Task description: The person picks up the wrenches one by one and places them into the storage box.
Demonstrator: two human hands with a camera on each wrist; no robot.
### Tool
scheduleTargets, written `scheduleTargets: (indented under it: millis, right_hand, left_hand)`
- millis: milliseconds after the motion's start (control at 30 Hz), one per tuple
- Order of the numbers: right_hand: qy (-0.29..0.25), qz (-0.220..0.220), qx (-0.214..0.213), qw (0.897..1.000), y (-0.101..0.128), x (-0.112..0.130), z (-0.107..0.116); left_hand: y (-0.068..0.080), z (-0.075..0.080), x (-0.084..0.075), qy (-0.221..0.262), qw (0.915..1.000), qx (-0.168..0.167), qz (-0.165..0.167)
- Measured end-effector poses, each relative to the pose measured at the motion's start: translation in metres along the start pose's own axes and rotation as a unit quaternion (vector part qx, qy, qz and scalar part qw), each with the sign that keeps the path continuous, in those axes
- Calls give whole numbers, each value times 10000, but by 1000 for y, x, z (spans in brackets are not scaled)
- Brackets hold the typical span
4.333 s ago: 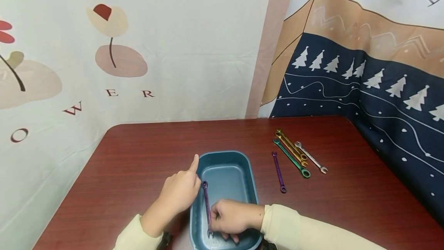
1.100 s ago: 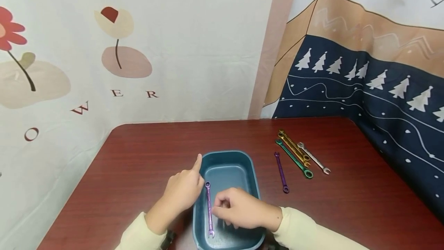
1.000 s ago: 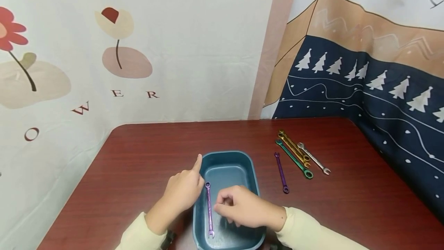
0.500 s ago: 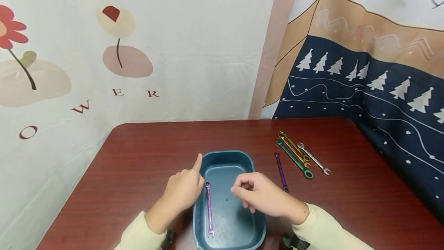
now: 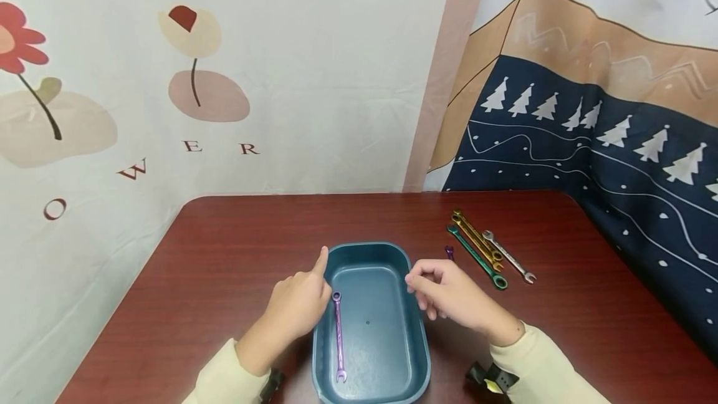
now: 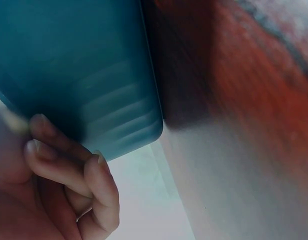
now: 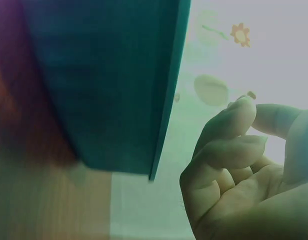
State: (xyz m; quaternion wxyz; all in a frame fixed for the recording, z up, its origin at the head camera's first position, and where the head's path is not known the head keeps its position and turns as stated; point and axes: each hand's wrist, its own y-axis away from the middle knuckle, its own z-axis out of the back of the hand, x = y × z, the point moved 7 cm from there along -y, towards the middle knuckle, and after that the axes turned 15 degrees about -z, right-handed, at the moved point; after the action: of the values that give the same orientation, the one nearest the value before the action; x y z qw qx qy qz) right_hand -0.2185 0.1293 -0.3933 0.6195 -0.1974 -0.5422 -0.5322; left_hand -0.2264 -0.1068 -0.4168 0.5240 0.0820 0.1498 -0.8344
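Observation:
A blue plastic tray [image 5: 367, 251] stands on the table, with a light purple combination wrench [image 5: 339, 335] lying along its left inner side. My left hand [image 5: 297, 303] is at the tray's left rim, index finger stretched forward; in the left wrist view its other fingers [image 6: 101, 190] curl against the outer wall. My right hand [image 5: 457, 295] hovers by the right rim with loosely bent fingers and nothing between them. Below it on the table lies a darker purple wrench [image 5: 449, 252], mostly hidden by the hand.
To the right, a green wrench [image 5: 477, 256], two gold wrenches [image 5: 477, 239] and a silver wrench [image 5: 507, 257] lie close together on the reddish-brown table [image 5: 241, 229]. Behind hang a pale printed curtain [image 5: 325, 80] and a navy cloth with white trees [image 5: 533, 136].
My right hand has let go of the light purple wrench, leaving it in the tray, then risen and moved right and forward past the rim. My left hand has stayed at the rim.

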Motion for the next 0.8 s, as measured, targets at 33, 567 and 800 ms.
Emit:
scheduleTargets:
  millis: [33,567,800]
  right_hand:
    - [-16,-28,-51,10000,-2,-2,3]
    - [109,-652,-852,9942,-33,-48,48]
    - [426,-716,-1212,9891,-37,-62,64]
  left_hand:
    - [0,0,0,6,10000,6,-3]
    - [-3,3,4,15,10000,0,-21]
    - [-5,4,4,46,10000,18,-45]
